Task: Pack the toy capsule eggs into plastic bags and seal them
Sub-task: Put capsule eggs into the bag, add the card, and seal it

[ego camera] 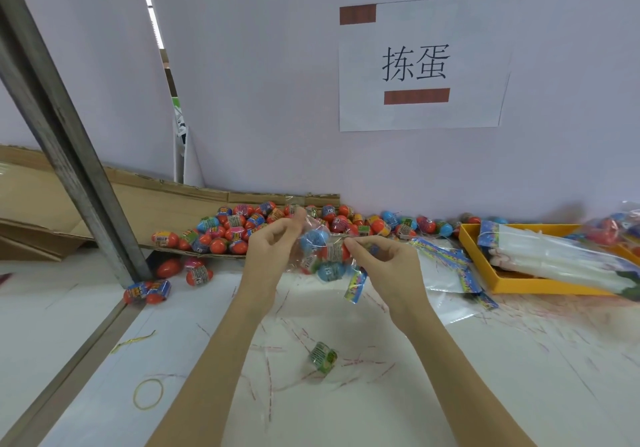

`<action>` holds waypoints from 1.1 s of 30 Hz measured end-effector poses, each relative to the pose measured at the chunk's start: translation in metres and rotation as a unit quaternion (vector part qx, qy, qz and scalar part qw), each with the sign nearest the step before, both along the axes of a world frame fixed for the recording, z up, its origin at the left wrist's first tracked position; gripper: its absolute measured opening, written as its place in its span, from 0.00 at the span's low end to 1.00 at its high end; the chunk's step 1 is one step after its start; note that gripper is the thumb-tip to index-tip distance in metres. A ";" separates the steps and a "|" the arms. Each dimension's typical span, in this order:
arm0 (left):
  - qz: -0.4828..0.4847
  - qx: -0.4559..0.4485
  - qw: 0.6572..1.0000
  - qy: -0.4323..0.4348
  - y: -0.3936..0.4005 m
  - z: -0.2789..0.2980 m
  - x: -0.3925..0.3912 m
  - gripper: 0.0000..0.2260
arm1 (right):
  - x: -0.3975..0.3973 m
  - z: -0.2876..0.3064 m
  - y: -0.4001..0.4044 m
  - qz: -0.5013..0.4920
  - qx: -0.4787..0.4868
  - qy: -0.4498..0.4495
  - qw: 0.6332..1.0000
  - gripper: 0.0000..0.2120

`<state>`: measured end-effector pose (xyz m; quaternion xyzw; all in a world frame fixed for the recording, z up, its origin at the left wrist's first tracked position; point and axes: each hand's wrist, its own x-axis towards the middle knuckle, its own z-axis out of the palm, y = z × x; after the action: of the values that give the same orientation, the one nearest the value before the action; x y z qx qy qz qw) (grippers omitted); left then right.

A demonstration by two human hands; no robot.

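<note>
Head view: I logged both hands raised above the white paper-covered counter (pixel 450 394), working on one clear plastic bag (pixel 327 256) filled with blue and orange capsule eggs. The left hand (pixel 273 249) had its fingers (pixel 294 219) curled and pinching the bag's upper left edge. The right hand (pixel 384 259) pinched the bag's right side between thumb and forefinger, near a colourful printed header strip (pixel 356 285) that hung down below the bag. The bag was held clear of the counter, between the two hands.

Behind the hands I noted a loose heap of orange, blue and pink toy capsule eggs (pixel 242 228) lying on flattened brown cardboard (pixel 166 200) against the white wall. A few eggs lay apart by a grey metal post (pixel 69 141). To the right, a shallow yellow tray (pixel 519 287) held a stack of empty clear bags (pixel 561 256); more flat bags with printed headers (pixel 446 270) lay just beside it. Nearer me: a small green printed wrapper (pixel 323 356) and a yellow rubber band (pixel 148 393). A white paper sign with black characters (pixel 420 62) was on the wall.
</note>
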<state>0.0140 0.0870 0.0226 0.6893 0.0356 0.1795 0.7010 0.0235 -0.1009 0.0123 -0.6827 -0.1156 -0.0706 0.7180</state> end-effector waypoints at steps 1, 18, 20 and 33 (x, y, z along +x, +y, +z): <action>-0.003 0.011 1.000 -0.011 0.001 -0.002 0.000 0.17 | 0.000 0.000 0.000 0.003 0.003 0.005 1.000 0.07; 0.229 0.135 0.960 -0.088 -0.006 -0.016 0.005 0.18 | -0.008 -0.004 0.016 0.063 -0.090 -0.022 0.994 0.12; 0.220 0.129 0.965 -0.067 -0.003 -0.017 0.007 0.19 | -0.007 -0.002 0.015 0.060 -0.095 -0.049 0.992 0.08; 0.150 0.078 0.985 -0.028 0.005 -0.007 0.007 0.17 | -0.008 0.005 0.014 0.070 0.054 0.026 0.996 0.07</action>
<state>0.0213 0.0923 0.0154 0.7235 0.1053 0.3039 0.6108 0.0151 -0.0865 0.0173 -0.6349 -0.1405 -0.0085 0.7596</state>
